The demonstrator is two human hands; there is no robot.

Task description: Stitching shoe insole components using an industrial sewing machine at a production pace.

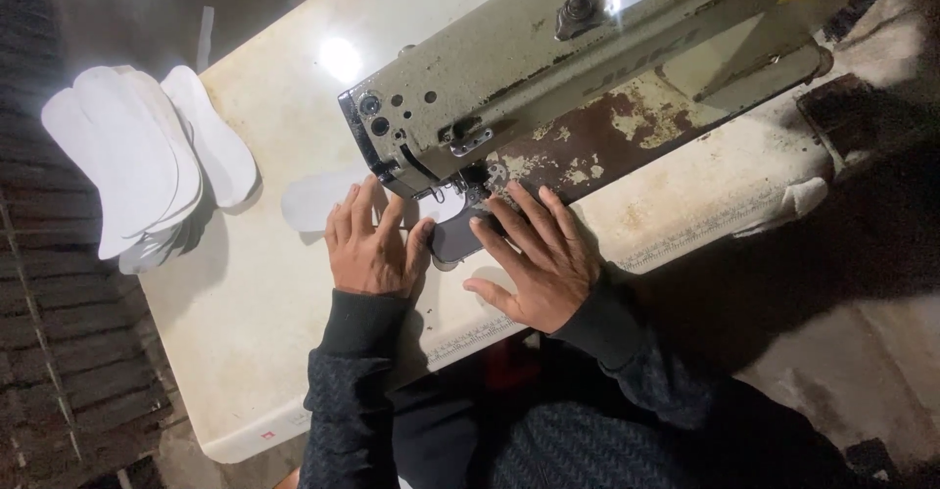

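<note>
From the head camera, a worn, rust-patched sewing machine [587, 68] lies across a pale worktop [255, 293]. Just below its needle end, both hands rest flat with fingers spread, gripping nothing. The left hand [370, 244] presses on a white sole-shaped piece [318, 200] that runs out to the left of the needle end. The right hand [539, 254] lies just right of the left one, its fingertips beside a dark piece [455, 239] under the needle; the two hands are close but apart. Well to the left of the machine, a stack of white sole-shaped pieces [147, 156] sits fanned at the worktop's edge.
</note>
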